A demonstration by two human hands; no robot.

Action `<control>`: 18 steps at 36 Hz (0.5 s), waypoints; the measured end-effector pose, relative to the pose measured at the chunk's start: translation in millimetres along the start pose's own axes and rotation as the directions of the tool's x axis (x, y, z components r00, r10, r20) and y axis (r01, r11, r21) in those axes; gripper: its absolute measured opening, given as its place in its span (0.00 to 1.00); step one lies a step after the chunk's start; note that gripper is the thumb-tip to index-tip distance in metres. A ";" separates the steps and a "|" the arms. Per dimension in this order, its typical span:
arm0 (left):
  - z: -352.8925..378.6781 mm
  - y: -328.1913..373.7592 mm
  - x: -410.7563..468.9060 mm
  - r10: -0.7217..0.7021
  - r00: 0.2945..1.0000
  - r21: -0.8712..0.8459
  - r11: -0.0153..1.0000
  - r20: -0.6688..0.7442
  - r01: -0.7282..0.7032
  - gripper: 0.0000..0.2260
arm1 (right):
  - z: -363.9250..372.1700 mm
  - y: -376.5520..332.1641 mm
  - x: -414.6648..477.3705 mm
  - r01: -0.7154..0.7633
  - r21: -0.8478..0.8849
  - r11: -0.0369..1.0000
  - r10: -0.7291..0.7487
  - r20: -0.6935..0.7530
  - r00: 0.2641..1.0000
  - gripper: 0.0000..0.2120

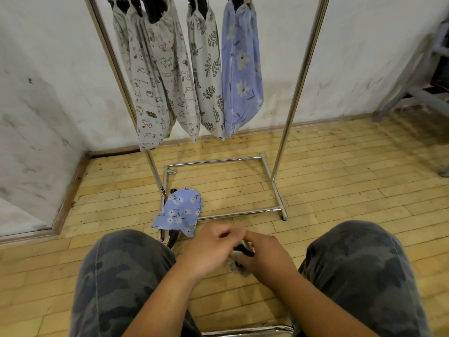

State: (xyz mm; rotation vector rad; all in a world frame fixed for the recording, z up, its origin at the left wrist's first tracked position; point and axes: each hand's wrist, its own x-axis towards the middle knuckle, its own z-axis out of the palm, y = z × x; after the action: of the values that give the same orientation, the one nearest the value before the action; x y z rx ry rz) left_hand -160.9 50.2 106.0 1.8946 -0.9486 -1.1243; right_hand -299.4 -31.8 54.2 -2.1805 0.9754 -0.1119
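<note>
Head view: left hand [213, 249] and right hand [266, 255] grip bunched grey cloth [239, 266], axis unclear.

A small grey cloth piece [234, 265] is all but covered by the right hand [266, 257] and left hand [211, 249]. It is too blurred to identify, and whether the left fingers pinch it cannot be told. The upper edge cuts off the garment rack [301, 76] and its hangers [151, 9]. A black hanger [172, 240] lies mostly hidden beneath the blue floral cloth [179, 210]. A grey metal frame [413, 81] is cropped at right.
</note>
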 end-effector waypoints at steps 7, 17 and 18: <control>8.6 7.4 -0.9 0.091 0.995 -0.013 0.996 -0.045 -0.092 0.21 | 2.9 -8.8 4.3 0.015 0.028 1.000 -0.015 0.020 1.000 0.03; -26.4 69.1 19.0 0.343 0.939 0.086 0.936 -0.017 -0.340 0.05 | -74.9 -30.5 40.7 -0.001 -0.034 0.999 -0.009 -0.270 0.963 0.05; -29.9 81.4 22.8 0.367 0.930 0.125 0.923 -0.010 -0.363 0.05 | -83.7 -35.6 43.6 0.012 0.069 0.998 0.009 -0.294 0.956 0.04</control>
State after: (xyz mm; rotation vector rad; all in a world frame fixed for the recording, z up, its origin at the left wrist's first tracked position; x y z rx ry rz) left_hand -144.2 -0.8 177.7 1.7265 -1.3133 -0.8255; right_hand -276.2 -94.8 129.5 -2.1381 1.1152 -0.4761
